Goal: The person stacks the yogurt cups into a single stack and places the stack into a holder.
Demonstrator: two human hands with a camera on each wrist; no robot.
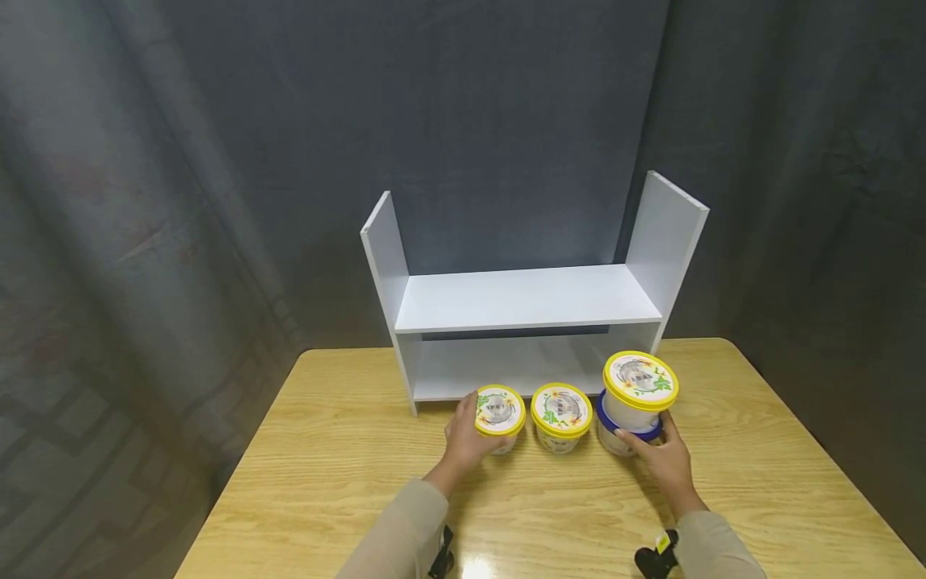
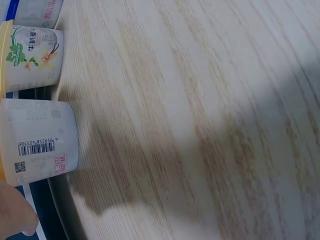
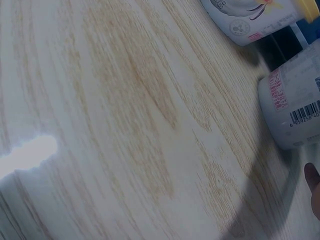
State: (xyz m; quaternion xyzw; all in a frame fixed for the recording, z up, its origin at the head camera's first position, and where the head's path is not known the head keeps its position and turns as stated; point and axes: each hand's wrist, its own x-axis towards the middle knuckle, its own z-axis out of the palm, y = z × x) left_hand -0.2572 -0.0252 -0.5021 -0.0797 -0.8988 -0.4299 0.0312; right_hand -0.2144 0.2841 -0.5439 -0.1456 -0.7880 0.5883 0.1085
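On the left, my left hand (image 1: 466,438) grips a yellow-lidded tub (image 1: 501,408), fingers at its far left side and thumb at the front of the lid. In the left wrist view, the thumb (image 2: 15,212) lies by the lid edge of this tub (image 2: 42,142). Another yellow-lidded tub (image 1: 560,412) stands in the middle. At the right, a yellow-lidded tub (image 1: 641,381) sits on a blue-lidded tub (image 1: 615,441). My right hand (image 1: 661,458) holds the blue-lidded tub around its lid, thumb in front and fingers on the right side.
Just behind the tubs is a white two-level shelf (image 1: 528,297) with tall side panels. The wooden table (image 1: 347,450) reaches out on both sides, and dark curtains (image 1: 506,121) hang behind it. Dark wrist devices (image 1: 657,560) show near both sleeves.
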